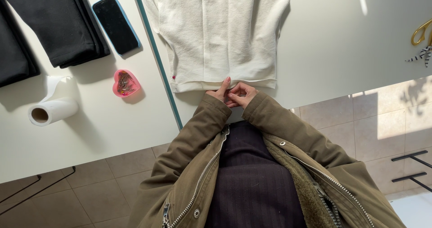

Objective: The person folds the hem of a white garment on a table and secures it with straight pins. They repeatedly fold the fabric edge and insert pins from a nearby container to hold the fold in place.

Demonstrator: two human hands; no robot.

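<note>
A white folded garment (220, 34) lies on the white table (324, 52), its hem facing me at the near edge. My left hand (219, 92) rests on that hem, one finger stretched over the folded edge and the others pinched at it. My right hand (242, 95) is curled tight against the left hand just below the hem. Whether it holds anything small is hidden by the fingers. Both olive jacket sleeves reach up from my body.
To the left on a second white table are a pink heart-shaped dish (125, 82) of pins, a paper towel roll (51, 111), a dark phone (116, 24) and folded black cloth (58, 21). Gold scissors (422, 32) lie at the far right. Tiled floor lies below.
</note>
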